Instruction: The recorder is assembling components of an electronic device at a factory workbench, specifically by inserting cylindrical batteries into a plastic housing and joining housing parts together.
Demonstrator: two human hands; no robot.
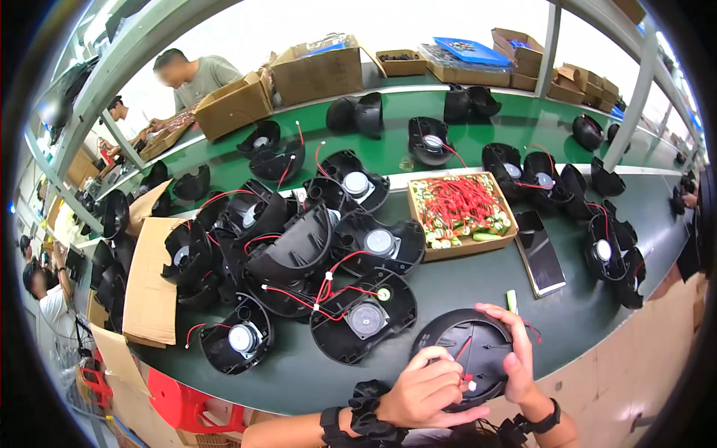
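At the near edge of the table I hold a round black plastic housing (488,351) tilted up, its hollow inside showing. My right hand (517,351) grips its right rim, thumb in front and fingers round the far side. My left hand (427,388) is curled over the lower left of the housing, its fingers pinching a red wire (467,357) that ends in a small white connector (471,385). The exact fingertip contact is partly hidden. Just beyond my right hand lies a green cylinder (511,301) with a red wire beside it.
Left of my hands, several black housings with speakers (366,318) and red wires are piled. A cardboard box (478,237) holds red-wired green cylinders; a dark phone (539,257) lies beside it. Beyond runs a green conveyor belt (403,166). A red stool (187,403) stands below; people work at left.
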